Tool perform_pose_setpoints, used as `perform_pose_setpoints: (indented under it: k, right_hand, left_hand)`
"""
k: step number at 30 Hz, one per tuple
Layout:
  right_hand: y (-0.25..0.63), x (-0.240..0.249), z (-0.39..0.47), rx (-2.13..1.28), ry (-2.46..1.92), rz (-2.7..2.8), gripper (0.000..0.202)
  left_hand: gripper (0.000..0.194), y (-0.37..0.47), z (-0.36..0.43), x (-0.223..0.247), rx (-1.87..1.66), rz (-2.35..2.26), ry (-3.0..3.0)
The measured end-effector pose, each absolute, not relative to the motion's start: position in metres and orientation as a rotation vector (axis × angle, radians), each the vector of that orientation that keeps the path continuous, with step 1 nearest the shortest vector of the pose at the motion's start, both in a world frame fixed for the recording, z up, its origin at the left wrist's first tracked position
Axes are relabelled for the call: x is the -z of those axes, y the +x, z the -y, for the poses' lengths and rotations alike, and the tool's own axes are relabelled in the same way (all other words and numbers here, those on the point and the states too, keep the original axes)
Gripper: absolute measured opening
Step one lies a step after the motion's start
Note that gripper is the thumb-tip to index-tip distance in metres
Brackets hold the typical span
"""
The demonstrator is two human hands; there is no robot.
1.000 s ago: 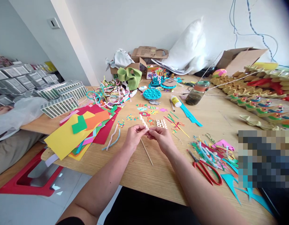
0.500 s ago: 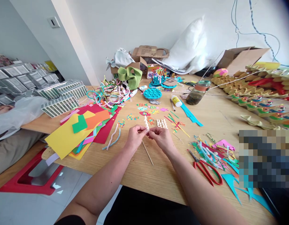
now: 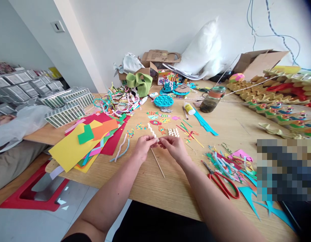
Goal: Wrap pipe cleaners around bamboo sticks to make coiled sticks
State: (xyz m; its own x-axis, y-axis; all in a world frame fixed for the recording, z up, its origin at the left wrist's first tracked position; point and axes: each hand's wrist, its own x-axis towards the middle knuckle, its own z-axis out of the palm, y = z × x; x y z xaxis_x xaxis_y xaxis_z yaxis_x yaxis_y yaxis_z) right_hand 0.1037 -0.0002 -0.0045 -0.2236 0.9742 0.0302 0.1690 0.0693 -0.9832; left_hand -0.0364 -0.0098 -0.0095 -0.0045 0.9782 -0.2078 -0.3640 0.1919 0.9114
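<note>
A white twisted strip [image 3: 151,130] rises from the fingertips of my left hand [image 3: 144,147], which pinches its lower end. My right hand [image 3: 171,147] meets it from the right, thumb and fingers pressed together at the strip's bottom end; whether they grip it is hard to make out. A thin wooden stick [image 3: 158,164] lies on the table just below the hands. Short white twisted pieces [image 3: 173,132] sit in rows beyond my right hand. Coloured paper fish [image 3: 155,122] lie beyond the fingertips, and small paper dots [image 3: 130,133] are to the left.
Coloured paper sheets [image 3: 77,148] cover the left of the table [image 3: 145,188]. Red-handled scissors [image 3: 225,186] and paper scraps lie at the right. Farther back are a glue bottle [image 3: 189,108], a lidded jar [image 3: 212,99], a blue disc [image 3: 164,101] and egg trays [image 3: 256,89].
The white strip's top has tipped to the left, and it now leans instead of standing nearly upright. My left hand has turned slightly; both hands stay close together.
</note>
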Motion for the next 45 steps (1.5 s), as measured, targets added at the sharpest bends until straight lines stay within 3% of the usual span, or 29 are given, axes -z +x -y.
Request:
perform_pose_setpoints:
  k: [5,12,21,26,34,45]
  right_hand:
    - [0.11,0.001,-0.003,-1.454,-1.085,1.314,0.034]
    - [0.111,-0.001,0.0,-1.779,-0.876,1.227,0.028]
    - [0.111,0.001,-0.005,-1.567,-0.901,0.993,0.029]
    - [0.111,0.003,-0.006,-1.541,-0.897,0.994,0.029]
    - [0.111,-0.003,-0.003,-1.603,-0.884,1.19,0.025]
    - [0.111,-0.006,-0.003,-1.41,-0.99,1.335,0.031]
  left_hand:
    - [0.017,-0.043,0.015,-0.001,-0.984,-0.865,0.659]
    - [0.015,-0.044,0.019,0.0,-0.765,-0.736,0.733]
    - [0.031,-0.035,0.02,-0.002,-1.061,-0.879,0.887]
    - [0.029,-0.031,0.021,-0.004,-1.194,-0.992,1.066]
    - [0.026,-0.031,0.02,-0.006,-1.278,-1.056,1.084]
    - [0.029,-0.033,0.018,-0.003,-1.225,-0.989,1.097]
